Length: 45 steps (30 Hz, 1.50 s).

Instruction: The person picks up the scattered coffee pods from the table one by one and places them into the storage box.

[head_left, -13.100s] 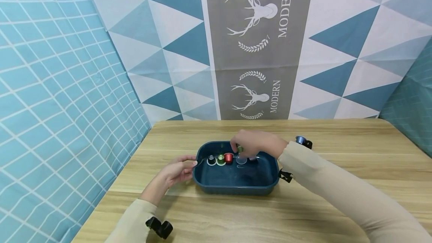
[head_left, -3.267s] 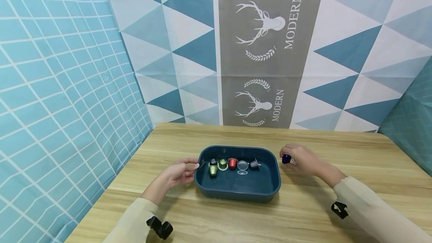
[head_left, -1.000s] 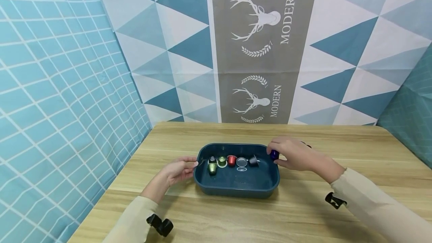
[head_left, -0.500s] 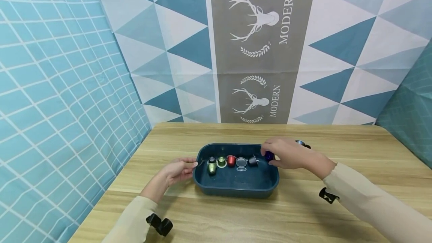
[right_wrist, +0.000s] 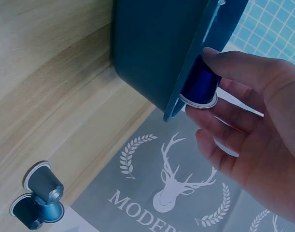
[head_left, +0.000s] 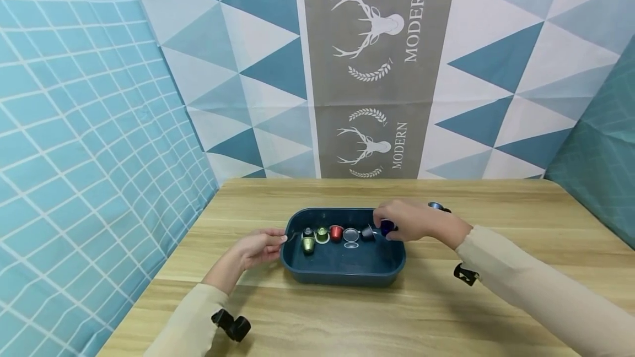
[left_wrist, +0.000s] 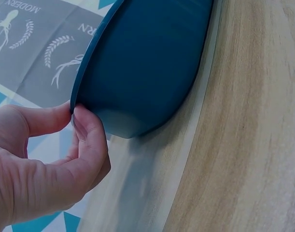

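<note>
My left hand (head_left: 258,248) pinches the left rim of a dark blue bin (head_left: 342,279) between thumb and fingers, clearer in the left wrist view. Over the bin's right end, my right hand (head_left: 409,219) holds a shiny dark blue coffee capsule (right_wrist: 201,82) by thumb and fingers, foil rim downward in the head view. Inside the bin, capsules form a row: a dark one (head_left: 308,232), a green one (head_left: 322,234), a red one (head_left: 336,233) and a tilted dark grey one (head_left: 367,233). A pale round piece (head_left: 351,235) lies among them. Another green capsule (head_left: 308,245) lies in front.
On the wooden table (head_left: 317,318), behind the right forearm, is a light blue capsule (head_left: 435,206) beside black ones. The right wrist view shows a dark grey-green capsule (right_wrist: 43,183) in this group. A patterned cloth hangs behind the table, a blue gridded one at left.
Since 13 s ago, a green capsule has come to lie in front of the row. The right hand has moved left with the dark blue capsule, from beside the bin to over it.
</note>
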Each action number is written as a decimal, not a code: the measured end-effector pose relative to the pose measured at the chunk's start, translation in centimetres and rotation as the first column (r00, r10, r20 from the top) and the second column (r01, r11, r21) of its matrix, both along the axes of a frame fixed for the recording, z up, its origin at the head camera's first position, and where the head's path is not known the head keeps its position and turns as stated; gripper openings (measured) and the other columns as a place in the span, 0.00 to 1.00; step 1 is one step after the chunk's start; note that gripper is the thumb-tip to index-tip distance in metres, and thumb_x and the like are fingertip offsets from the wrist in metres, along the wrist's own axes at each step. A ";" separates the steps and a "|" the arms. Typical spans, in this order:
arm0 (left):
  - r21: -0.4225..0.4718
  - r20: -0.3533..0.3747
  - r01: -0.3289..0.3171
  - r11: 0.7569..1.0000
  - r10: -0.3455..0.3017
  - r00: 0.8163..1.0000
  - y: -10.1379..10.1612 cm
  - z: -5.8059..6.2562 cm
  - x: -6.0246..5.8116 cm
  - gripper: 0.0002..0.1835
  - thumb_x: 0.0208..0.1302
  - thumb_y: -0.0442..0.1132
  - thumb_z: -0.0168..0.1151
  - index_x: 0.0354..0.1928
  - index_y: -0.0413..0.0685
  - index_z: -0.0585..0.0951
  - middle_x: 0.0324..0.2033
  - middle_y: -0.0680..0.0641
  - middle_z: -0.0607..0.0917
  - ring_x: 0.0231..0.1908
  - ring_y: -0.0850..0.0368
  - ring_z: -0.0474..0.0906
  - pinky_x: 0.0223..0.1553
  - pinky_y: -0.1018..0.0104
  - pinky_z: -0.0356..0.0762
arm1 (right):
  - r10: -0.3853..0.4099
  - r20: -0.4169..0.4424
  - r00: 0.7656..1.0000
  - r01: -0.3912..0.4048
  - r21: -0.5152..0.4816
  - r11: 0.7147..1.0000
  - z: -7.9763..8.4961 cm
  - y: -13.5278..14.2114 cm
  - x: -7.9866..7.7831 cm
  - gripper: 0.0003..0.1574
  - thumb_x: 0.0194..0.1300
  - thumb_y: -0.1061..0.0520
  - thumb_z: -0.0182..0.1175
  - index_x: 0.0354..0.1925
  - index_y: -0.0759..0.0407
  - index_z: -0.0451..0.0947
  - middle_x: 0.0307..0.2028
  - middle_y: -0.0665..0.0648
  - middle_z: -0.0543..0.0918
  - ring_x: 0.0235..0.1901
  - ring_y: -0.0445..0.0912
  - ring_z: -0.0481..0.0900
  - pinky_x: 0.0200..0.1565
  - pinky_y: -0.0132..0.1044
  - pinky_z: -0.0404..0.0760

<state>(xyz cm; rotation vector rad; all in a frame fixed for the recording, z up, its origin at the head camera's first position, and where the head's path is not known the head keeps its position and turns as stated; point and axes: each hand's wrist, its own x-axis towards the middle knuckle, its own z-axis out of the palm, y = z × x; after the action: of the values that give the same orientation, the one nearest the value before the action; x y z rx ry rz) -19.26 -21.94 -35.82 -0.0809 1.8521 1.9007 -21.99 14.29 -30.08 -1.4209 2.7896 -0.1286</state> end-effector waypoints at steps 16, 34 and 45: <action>0.009 0.005 0.001 1.000 -0.001 1.000 -0.3 -0.1 0.1 0.28 0.71 0.32 0.48 0.68 0.27 0.54 0.29 0.57 0.81 0.32 0.69 0.79 0.36 0.76 0.78 | -0.057 0.099 0.993 0.039 0.172 0.984 1.7 -3.0 -0.3 0.09 0.54 0.63 0.68 0.35 0.57 0.78 0.34 0.51 0.82 0.30 0.41 0.72 0.36 0.33 0.77; -0.012 0.002 -0.009 1.000 0.009 1.000 -0.3 0.0 -0.2 0.25 0.72 0.32 0.48 0.66 0.28 0.57 0.28 0.57 0.80 0.30 0.69 0.77 0.35 0.76 0.77 | 0.002 0.180 0.984 -0.044 0.229 0.972 2.1 -7.6 -0.6 0.11 0.55 0.60 0.69 0.38 0.58 0.79 0.38 0.53 0.82 0.33 0.41 0.73 0.40 0.34 0.78; -0.019 0.007 -0.012 1.000 0.012 1.000 -0.2 -0.1 -0.2 0.25 0.71 0.32 0.49 0.65 0.27 0.58 0.27 0.56 0.80 0.29 0.70 0.77 0.34 0.76 0.77 | -0.008 0.172 0.985 -0.035 0.249 0.968 2.1 -9.9 -1.1 0.12 0.54 0.62 0.69 0.39 0.58 0.80 0.40 0.54 0.83 0.34 0.41 0.72 0.39 0.32 0.75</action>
<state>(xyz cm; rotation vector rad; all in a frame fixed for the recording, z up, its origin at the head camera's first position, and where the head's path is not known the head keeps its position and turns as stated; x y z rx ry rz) -19.48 -22.13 -35.91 -0.1050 1.8691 1.8889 -23.09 4.37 -28.02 -1.3016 2.5487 0.0958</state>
